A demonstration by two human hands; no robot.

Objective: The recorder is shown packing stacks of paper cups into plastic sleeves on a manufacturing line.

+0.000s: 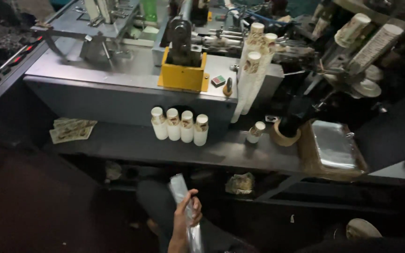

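Fingers: curled together and clamped around a clear plastic sleeve (183, 199); which of the person's hands this hand (186, 218) is cannot be told.
Plastic sleeve: thin, glossy, crinkled film, long and narrow, running from above the hand down to the bottom edge, low in front of the shelf.
Shelf (132, 145): flat, dark, dull metal ledge just above the hand.
Short cup stacks (180, 125): four white paper stacks, cylindrical, upright, side by side on the shelf.
Single small stack (256, 132): same paper cups, standing apart to the right, near a roll of brown tape (284, 136).
Tall cup stacks (253, 75): long tapered columns leaning against the grey machine body (118, 89).
Yellow housing (183, 75): boxy painted metal on the machine top.
Tray (333, 147): shiny film sheets piled on a brown base.
Printed paper blanks (71, 130): flat, fanned, at the shelf's left end.
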